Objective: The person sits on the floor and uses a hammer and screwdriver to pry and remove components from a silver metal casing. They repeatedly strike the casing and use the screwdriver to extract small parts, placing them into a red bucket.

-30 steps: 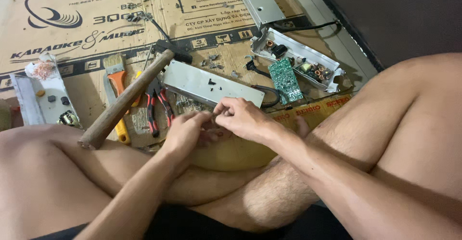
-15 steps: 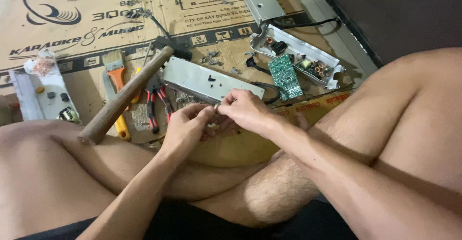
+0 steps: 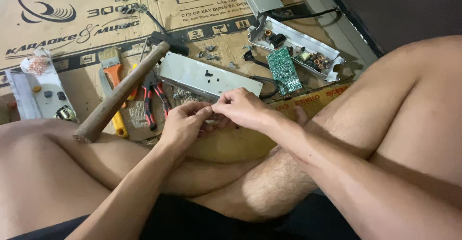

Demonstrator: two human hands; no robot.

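**Small part pinched at frame centre**

My left hand (image 3: 185,124) and right hand (image 3: 240,107) meet fingertip to fingertip, pinching a small part (image 3: 210,121) — too tiny to identify. Just above lies one closed metal casing (image 3: 208,77). Upper right, one opened casing (image 3: 298,47) and one green circuit board (image 3: 284,69) lie out — disassembly looks well underway. Left: one hammer (image 3: 120,93), one pair of pliers (image 3: 153,100).

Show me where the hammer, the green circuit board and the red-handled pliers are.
hammer (image 3: 115,95): head view, middle of its wooden handle.
green circuit board (image 3: 284,69): head view, centre of the board.
red-handled pliers (image 3: 154,100): head view, between its red grips.
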